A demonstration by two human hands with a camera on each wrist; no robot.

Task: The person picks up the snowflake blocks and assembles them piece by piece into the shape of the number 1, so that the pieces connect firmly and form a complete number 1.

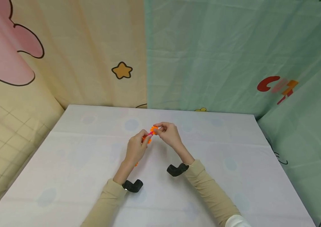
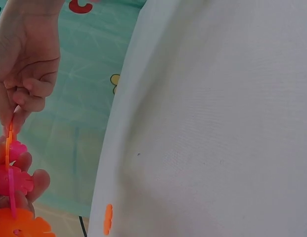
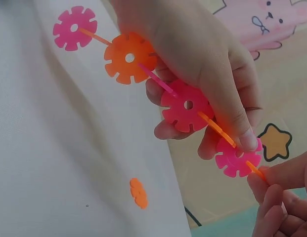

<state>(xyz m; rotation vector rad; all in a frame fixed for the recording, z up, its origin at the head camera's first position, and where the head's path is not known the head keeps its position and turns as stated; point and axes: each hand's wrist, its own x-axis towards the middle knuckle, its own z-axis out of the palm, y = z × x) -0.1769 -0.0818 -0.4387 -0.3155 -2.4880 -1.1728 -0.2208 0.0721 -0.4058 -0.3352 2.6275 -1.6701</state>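
Observation:
A chain of notched plastic discs, pink and orange by turns, hangs from my left hand [image 1: 136,146]. In the right wrist view, the left thumb presses on the pink disc [image 3: 237,158] at the chain's far end, with fingers behind the chain. My right hand [image 1: 170,135] pinches an orange disc [image 3: 255,171], seen edge-on, that meets this pink disc at its rim. Further back along the chain are another pink disc [image 3: 185,108], an orange disc [image 3: 129,61] and a last pink disc [image 3: 74,29]. How deep the notches interlock at the right fingertips cannot be seen.
A separate orange disc [image 3: 139,193] shows over the white cloth in both wrist views. The white-covered table [image 1: 228,189] reaches back to printed curtains [image 1: 205,63]. Black wrist mounts [image 1: 133,186] are strapped to both forearms.

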